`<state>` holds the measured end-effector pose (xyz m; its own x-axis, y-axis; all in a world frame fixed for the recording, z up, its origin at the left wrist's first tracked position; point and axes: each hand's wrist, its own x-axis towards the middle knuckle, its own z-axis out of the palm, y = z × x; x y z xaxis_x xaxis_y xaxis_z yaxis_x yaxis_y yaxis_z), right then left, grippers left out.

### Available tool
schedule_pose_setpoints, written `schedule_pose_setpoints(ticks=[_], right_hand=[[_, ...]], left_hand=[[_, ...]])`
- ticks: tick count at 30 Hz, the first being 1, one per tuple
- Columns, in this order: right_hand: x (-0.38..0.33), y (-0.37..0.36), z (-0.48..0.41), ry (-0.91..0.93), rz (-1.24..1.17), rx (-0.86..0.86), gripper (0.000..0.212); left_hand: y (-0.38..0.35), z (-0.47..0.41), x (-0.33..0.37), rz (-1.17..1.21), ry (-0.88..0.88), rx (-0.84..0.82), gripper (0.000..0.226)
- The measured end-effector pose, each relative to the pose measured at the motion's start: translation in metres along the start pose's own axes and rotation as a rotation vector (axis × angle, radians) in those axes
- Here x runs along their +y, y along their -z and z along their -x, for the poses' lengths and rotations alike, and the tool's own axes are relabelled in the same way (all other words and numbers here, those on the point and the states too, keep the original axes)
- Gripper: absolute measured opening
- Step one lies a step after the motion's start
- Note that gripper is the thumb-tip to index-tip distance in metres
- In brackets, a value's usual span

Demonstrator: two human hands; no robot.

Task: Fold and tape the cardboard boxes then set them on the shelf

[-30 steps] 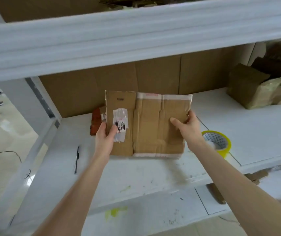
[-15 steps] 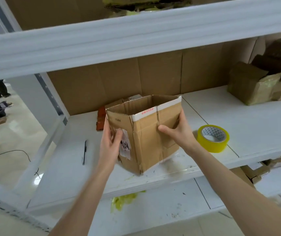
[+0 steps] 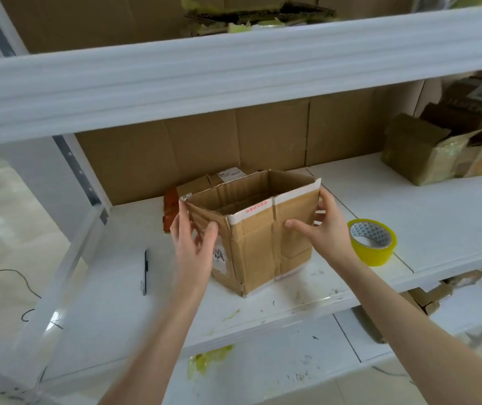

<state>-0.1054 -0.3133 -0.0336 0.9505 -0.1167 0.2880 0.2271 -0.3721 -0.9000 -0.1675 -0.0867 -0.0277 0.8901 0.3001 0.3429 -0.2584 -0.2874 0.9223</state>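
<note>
On the middle shelf [image 3: 438, 206] of a white rack, the cardboard box [image 3: 263, 244] is standing upright with its top open, one corner turning toward the camera. The right hand [image 3: 326, 229] is gripping the box's right corner, with its thumb pressing on the near face and its fingers wrapping round the edge below the white-taped rim. The left hand [image 3: 194, 249] is hovering at the box's left face with fingers spread and fairly straight (blur is hiding whether they are touching the cardboard). A yellow tape roll [image 3: 372, 242] is lying flat just right of the right hand, apart from the box. A black pen [image 3: 145, 271] is lying to the left, and flattened cardboard [image 3: 201, 184] is sitting behind the box.
</note>
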Motion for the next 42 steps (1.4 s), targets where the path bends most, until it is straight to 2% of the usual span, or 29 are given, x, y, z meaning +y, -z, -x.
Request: schedule_pose_setpoints(ticks=[2,6,11,13,15,17,18,20,22,23,24,25,27,28,29,30,32,33,34,35,38,42], right_hand=[[-0.001,-0.001,0.006,0.018,0.041,0.019,0.094],[-0.003,-0.001,0.015,0.069,0.08,-0.014,0.096],[-0.007,0.008,0.007,0.162,0.151,-0.197,0.093],[-0.008,0.015,0.001,0.182,0.108,-0.285,0.087],[-0.011,0.018,-0.008,0.201,0.089,-0.362,0.076],[-0.015,0.015,-0.016,0.221,0.108,-0.443,0.06],[-0.017,0.013,-0.018,0.214,0.102,-0.481,0.05],[-0.015,0.01,-0.02,0.203,0.06,-0.524,0.036],[-0.014,0.011,-0.017,0.21,0.007,-0.521,0.022],[-0.014,0.012,-0.016,0.206,-0.025,-0.508,0.02],[-0.014,0.012,-0.015,0.193,-0.053,-0.492,0.021],[-0.014,0.012,-0.015,0.176,-0.062,-0.469,0.021],[-0.015,0.009,-0.017,0.151,-0.018,-0.376,0.015],[-0.014,0.006,-0.019,0.141,0.023,-0.323,0.019],[-0.014,0.004,-0.02,0.129,0.065,-0.28,0.031],[-0.014,0.003,-0.022,0.107,0.096,-0.255,0.048],[-0.015,0.003,-0.026,0.051,0.129,-0.267,0.077],[-0.017,0.003,-0.028,0.032,0.137,-0.296,0.084],[-0.018,0.002,-0.03,0.022,0.139,-0.335,0.084],[-0.019,0.0,-0.031,0.018,0.134,-0.378,0.08],[-0.018,-0.004,-0.029,-0.001,0.065,-0.458,0.055],[-0.022,-0.004,-0.026,-0.02,0.026,-0.473,0.051]], left_hand=[[-0.006,0.005,0.004,0.026,-0.041,-0.052,0.084],[-0.009,0.0,0.006,-0.086,-0.092,-0.113,0.094],[0.0,-0.011,0.003,-0.158,-0.052,-0.279,0.056],[0.008,-0.017,0.001,-0.172,-0.046,-0.324,0.048],[0.014,-0.024,0.002,-0.149,-0.02,-0.355,0.061],[0.018,-0.031,-0.001,-0.109,0.029,-0.384,0.089],[0.018,-0.033,-0.003,-0.103,0.051,-0.377,0.099],[0.018,-0.032,-0.005,-0.091,0.057,-0.321,0.098],[0.016,-0.026,-0.008,-0.08,0.027,-0.213,0.072],[0.014,-0.024,-0.007,-0.066,0.016,-0.152,0.054],[0.012,-0.024,-0.005,-0.031,0.005,-0.109,0.048],[0.011,-0.024,-0.003,0.009,-0.005,-0.084,0.056],[0.008,-0.03,0.004,0.04,0.041,-0.064,0.089],[0.007,-0.034,0.008,0.01,0.09,-0.061,0.1],[0.007,-0.037,0.012,-0.06,0.11,-0.063,0.102],[0.008,-0.041,0.014,-0.147,0.093,-0.085,0.093],[0.008,-0.045,0.015,-0.285,0.034,-0.175,0.054],[0.007,-0.047,0.014,-0.311,0.03,-0.206,0.034],[0.007,-0.048,0.013,-0.325,0.035,-0.228,0.022],[0.007,-0.048,0.011,-0.339,0.034,-0.248,0.019],[0.005,-0.044,0.009,-0.393,0.042,-0.292,0.033],[-0.001,-0.035,0.013,-0.431,0.069,-0.282,0.044]])
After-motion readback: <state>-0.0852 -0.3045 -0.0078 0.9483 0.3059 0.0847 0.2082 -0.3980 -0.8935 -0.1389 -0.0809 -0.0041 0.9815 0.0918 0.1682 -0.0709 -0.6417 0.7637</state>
